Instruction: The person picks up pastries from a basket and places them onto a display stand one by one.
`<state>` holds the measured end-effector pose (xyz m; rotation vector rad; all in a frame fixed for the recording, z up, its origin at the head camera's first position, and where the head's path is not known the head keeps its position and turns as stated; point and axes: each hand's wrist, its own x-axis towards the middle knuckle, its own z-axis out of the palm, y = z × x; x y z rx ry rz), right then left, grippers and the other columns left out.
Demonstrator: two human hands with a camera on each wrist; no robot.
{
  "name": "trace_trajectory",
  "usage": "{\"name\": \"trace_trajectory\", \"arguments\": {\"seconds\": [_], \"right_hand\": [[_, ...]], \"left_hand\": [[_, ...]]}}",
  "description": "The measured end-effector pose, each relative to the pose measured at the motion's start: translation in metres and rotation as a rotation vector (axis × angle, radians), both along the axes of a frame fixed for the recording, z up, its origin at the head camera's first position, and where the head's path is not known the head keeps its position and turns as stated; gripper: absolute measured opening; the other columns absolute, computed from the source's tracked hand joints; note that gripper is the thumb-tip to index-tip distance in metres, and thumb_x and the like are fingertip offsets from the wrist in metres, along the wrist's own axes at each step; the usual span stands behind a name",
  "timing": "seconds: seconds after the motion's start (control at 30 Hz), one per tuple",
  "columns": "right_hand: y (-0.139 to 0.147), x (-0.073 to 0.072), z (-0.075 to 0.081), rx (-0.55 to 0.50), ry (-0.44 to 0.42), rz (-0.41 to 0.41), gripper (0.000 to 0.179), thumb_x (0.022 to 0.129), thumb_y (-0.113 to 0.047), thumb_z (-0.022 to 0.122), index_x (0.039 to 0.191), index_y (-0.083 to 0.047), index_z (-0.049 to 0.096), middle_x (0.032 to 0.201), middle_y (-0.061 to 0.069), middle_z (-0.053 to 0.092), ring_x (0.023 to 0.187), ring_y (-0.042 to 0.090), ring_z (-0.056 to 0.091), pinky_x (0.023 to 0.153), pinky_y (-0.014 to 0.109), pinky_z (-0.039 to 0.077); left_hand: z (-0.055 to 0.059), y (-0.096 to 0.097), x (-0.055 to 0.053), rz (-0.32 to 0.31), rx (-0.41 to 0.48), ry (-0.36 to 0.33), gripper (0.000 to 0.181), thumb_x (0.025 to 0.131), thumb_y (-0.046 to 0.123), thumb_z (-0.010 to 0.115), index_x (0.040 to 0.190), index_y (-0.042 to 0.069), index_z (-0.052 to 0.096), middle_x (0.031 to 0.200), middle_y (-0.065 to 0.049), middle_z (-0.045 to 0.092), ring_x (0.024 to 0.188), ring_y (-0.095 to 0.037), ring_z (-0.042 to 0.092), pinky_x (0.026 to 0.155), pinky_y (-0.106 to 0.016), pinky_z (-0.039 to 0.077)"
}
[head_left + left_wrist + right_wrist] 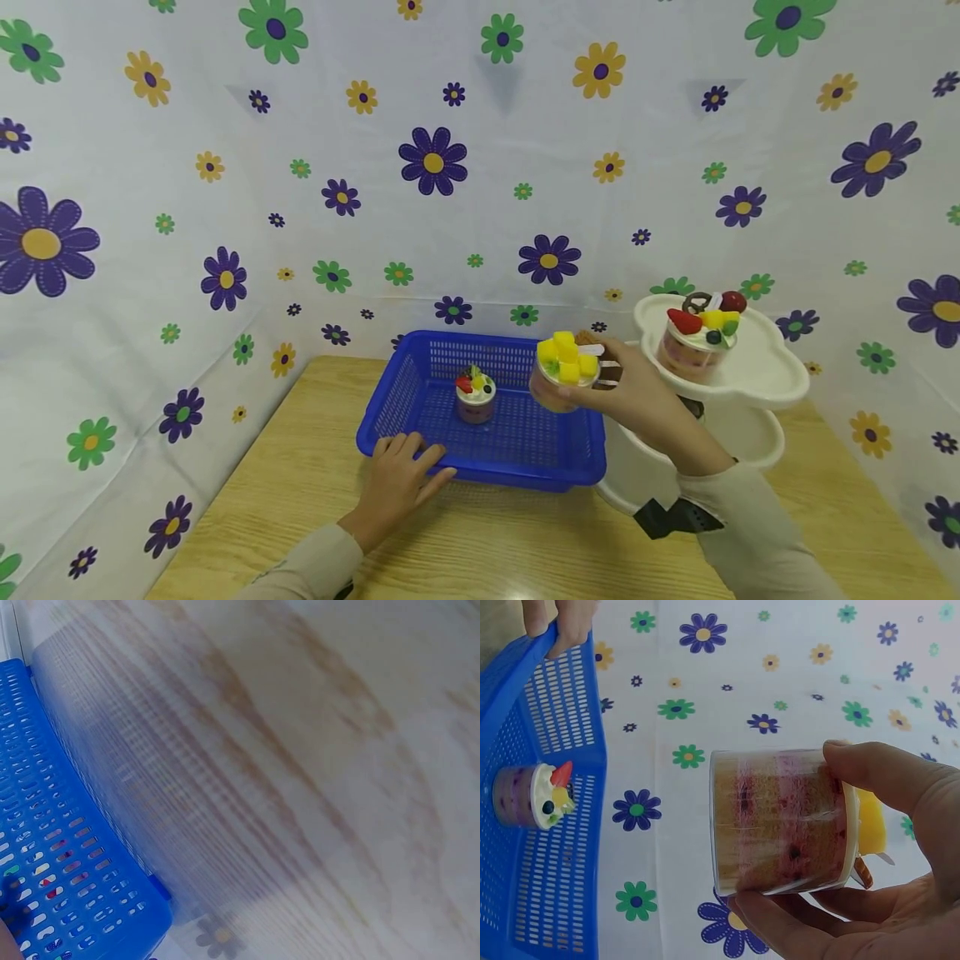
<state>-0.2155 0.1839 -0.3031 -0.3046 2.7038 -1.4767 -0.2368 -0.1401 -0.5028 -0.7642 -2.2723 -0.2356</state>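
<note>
My right hand (630,396) holds a clear cup of layered cake (780,821) topped with yellow mango cubes, above the right part of the blue plastic basket (517,475). In the right wrist view the cup lies sideways across the picture, with the thumb on one side and fingers on the other. My left hand (401,475) grips the basket's near left rim, fingers over the edge and thumb outside. Inside the basket stands another dessert cup (476,408) with cream, strawberry and blueberry. The left wrist view shows mostly the basket's perforated side (67,847).
To the right rises a white tiered stand (768,358). On its top tier sits a fruit-topped dessert cup (686,354) with a cherry and a pretzel. The wooden table (255,492) meets a flower-printed cloth (480,217) behind and at the sides.
</note>
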Motion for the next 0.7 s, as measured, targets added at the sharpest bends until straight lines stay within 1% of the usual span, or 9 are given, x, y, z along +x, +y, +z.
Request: {"name": "trace_trajectory", "arguments": {"seconds": [0.07,0.13,0.2,0.3,0.4,0.47,0.57,0.7], "right_hand": [[0.006,0.008,0.000,0.009,0.030,-0.002,0.085,0.080,-0.042,0.076,0.145,-0.008,0.035,0.135,0.017,0.048,0.117,0.037,0.054,0.090,0.044,0.050],[0.013,0.016,-0.001,0.016,0.055,-0.010,0.080,0.081,-0.039,0.076,0.143,-0.008,0.038,0.134,0.017,0.050,0.116,0.038,0.056,0.088,0.042,0.051],[0.020,0.023,-0.002,-0.007,0.066,-0.011,0.074,0.082,-0.035,0.076,0.141,-0.008,0.040,0.133,0.017,0.051,0.114,0.038,0.057,0.087,0.040,0.052],[0.030,0.034,-0.007,-0.037,0.081,-0.006,0.071,0.083,-0.030,0.076,0.141,-0.009,0.040,0.131,0.016,0.053,0.111,0.034,0.060,0.085,0.035,0.053],[0.040,0.044,-0.013,-0.048,0.095,-0.010,0.068,0.084,-0.025,0.075,0.140,-0.007,0.041,0.127,0.015,0.056,0.106,0.027,0.061,0.082,0.028,0.053],[0.045,0.049,-0.017,-0.055,0.111,-0.007,0.066,0.084,-0.021,0.075,0.139,-0.004,0.041,0.127,0.016,0.055,0.106,0.025,0.061,0.082,0.026,0.052],[0.054,0.053,-0.023,-0.032,0.124,-0.024,0.066,0.085,-0.020,0.075,0.138,-0.003,0.042,0.129,0.016,0.053,0.107,0.028,0.060,0.083,0.026,0.052],[0.066,0.059,-0.031,0.014,0.092,-0.074,0.071,0.085,-0.023,0.074,0.143,-0.004,0.038,0.134,0.017,0.049,0.112,0.035,0.057,0.084,0.030,0.053]], "left_hand": [[0.000,0.001,0.000,-0.006,0.006,0.000,0.048,0.097,0.059,0.036,0.097,0.022,0.065,0.083,0.000,0.054,0.077,-0.019,0.052,0.073,-0.040,0.038],[0.000,0.001,-0.001,-0.020,0.014,0.014,0.048,0.097,0.058,0.034,0.096,0.021,0.065,0.082,0.000,0.054,0.076,-0.020,0.051,0.072,-0.040,0.038],[0.000,0.002,-0.001,-0.033,0.023,0.026,0.049,0.098,0.057,0.033,0.096,0.020,0.064,0.081,-0.001,0.054,0.074,-0.020,0.050,0.070,-0.040,0.037],[0.000,0.003,-0.001,-0.039,0.027,0.036,0.050,0.098,0.057,0.031,0.096,0.019,0.064,0.081,-0.002,0.053,0.074,-0.021,0.049,0.070,-0.041,0.037],[0.000,0.003,-0.001,-0.031,0.024,0.047,0.050,0.098,0.056,0.030,0.096,0.020,0.064,0.080,-0.001,0.052,0.073,-0.020,0.049,0.070,-0.040,0.036],[0.000,0.003,-0.002,-0.025,0.024,0.063,0.049,0.098,0.056,0.030,0.095,0.020,0.064,0.080,-0.001,0.053,0.073,-0.020,0.049,0.070,-0.040,0.037],[0.000,0.002,-0.003,-0.015,0.021,0.095,0.048,0.098,0.056,0.030,0.094,0.021,0.063,0.080,-0.001,0.053,0.072,-0.020,0.049,0.069,-0.040,0.037],[-0.001,0.002,-0.003,-0.016,0.011,0.096,0.048,0.098,0.056,0.029,0.094,0.021,0.062,0.080,-0.001,0.052,0.072,-0.020,0.048,0.068,-0.040,0.037]]}}
